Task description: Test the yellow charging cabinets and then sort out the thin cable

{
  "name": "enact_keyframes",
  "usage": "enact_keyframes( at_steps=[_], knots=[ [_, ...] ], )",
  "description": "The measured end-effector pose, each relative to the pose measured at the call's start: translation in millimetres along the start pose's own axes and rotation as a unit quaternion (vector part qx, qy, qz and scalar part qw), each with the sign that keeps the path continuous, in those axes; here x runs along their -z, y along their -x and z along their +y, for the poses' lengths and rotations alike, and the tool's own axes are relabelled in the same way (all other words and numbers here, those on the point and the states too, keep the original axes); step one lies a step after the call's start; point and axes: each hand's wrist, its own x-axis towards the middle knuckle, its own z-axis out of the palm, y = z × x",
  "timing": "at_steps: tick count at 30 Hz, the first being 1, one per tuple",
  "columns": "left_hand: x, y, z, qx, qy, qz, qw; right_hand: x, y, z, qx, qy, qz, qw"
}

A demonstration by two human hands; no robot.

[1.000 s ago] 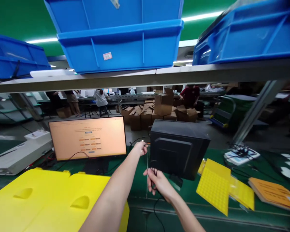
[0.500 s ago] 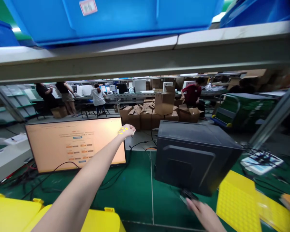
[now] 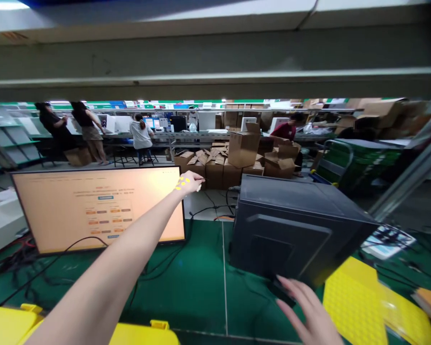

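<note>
My left arm stretches far forward. My left hand (image 3: pixel 188 182) is past the upper right corner of the lit monitor (image 3: pixel 96 209), in the gap between it and the black computer case (image 3: pixel 290 230). Its fingers are drawn together and point right; a small pale tip shows under them, too small to name. Yellow dots mark the back of that hand. My right hand (image 3: pixel 306 309) lies low at the case's near bottom corner, fingers stretched out and apart. Its fingertips touch a small dark object (image 3: pixel 282 292) on the green mat (image 3: pixel 197 282).
Black cables (image 3: pixel 154 268) run across the mat behind the monitor. Yellow perforated trays (image 3: pixel 352 299) lie at the right, yellow bins (image 3: pixel 143 333) at the near edge. A grey shelf beam (image 3: pixel 215 57) hangs overhead. Cardboard boxes (image 3: pixel 237 153) and several people stand beyond the bench.
My view has moved forward and under the shelf. My left hand reached farther back beside the monitor. My right hand dropped the black cable bundle and opened by the case's lower corner.
</note>
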Motion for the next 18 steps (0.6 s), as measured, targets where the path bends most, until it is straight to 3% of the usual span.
enact_keyframes(
  at_steps=[2, 3, 4, 7, 9, 12, 18],
  knots=[
    [0.0, 5, -1, -0.024, -0.002, -0.004, 1.000, -35, -34, -55, 0.008, -0.117, -0.054, 0.992],
    [-0.3, 8, -1, -0.034, -0.004, -0.007, 0.999, -52, -52, -82, -0.031, -0.214, -0.083, 0.973],
    [-0.8, 12, 0, -0.043, -0.006, -0.010, 0.999, -69, -69, -105, -0.108, -0.330, -0.093, 0.933],
    [-1.3, 27, 3, -0.056, -0.014, -0.021, 0.998, -108, -121, -153, -0.181, -0.441, -0.150, 0.866],
    [-0.2, 39, 3, -0.055, -0.021, -0.040, 0.997, -123, -153, -166, -0.209, -0.493, -0.175, 0.826],
    [3.4, 53, -4, -0.049, -0.041, -0.093, 0.994, -135, -189, -168, -0.251, -0.544, -0.141, 0.788],
    [0.5, 57, -21, -0.013, -0.110, -0.164, 0.980, -147, -205, -153, -0.305, -0.529, -0.078, 0.788]
  ],
)
